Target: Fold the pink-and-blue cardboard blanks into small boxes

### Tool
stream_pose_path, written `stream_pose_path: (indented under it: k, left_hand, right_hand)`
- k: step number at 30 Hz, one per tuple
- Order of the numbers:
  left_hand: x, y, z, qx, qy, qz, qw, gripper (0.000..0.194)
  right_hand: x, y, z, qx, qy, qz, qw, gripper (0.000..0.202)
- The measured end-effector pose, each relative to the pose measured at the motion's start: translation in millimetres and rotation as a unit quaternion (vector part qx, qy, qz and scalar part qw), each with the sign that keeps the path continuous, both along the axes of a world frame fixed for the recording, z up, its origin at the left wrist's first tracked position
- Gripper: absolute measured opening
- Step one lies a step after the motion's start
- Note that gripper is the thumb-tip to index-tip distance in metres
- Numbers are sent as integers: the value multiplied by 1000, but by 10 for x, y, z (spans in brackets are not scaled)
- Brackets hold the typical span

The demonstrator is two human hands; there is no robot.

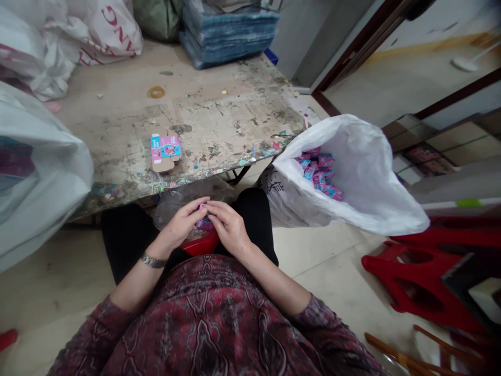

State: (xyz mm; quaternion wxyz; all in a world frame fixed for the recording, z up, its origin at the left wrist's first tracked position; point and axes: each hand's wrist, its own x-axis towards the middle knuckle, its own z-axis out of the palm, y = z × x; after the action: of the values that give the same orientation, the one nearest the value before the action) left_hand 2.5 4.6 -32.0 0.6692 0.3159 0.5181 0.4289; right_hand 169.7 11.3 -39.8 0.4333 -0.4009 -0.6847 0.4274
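Note:
Above my lap, my left hand point(183, 220) and my right hand point(229, 224) meet at the fingertips. Between them they pinch a small pink carton point(202, 207), mostly covered by the fingers. A clear plastic bag point(168, 206) lies just under and beyond the hands, with a red stool point(201, 244) below it. On the table, past my left hand, lies a flattened pink and blue carton point(166, 149). To the right stands an open white sack point(364, 172) with many small pink and blue boxes point(319, 169) inside.
The worn, stained table point(129, 115) carries a roll of tape point(156, 92), a wrapped blue stack point(230, 34) and white bags point(102, 31). Another large white bag point(43, 172) bulges at the left. Red stools point(415, 277) stand at the right.

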Motion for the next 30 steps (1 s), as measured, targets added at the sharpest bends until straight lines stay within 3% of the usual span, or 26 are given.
stream_pose_path:
  k: [7, 14, 23, 27, 30]
  left_hand:
    - [60, -2, 56, -21, -97, 42, 994, 38]
    - [65, -19, 31, -29, -99, 56, 993, 34]
    - [104, -23, 27, -42, -90, 77, 992, 40]
    - [69, -12, -1, -43, -83, 72, 993, 51]
    - [19, 8, -55, -63, -36, 69, 995, 52]
  right_hand:
    - [31, 24, -43, -12, 10, -35, 999, 34]
    - [35, 56, -38, 4, -3, -14, 1000, 19]
    - [10, 48, -86, 9, -47, 5, 999, 26]
    - [111, 110, 65, 43, -56, -22, 997, 29]
    - [449, 286, 286, 100, -114, -93, 984, 30]
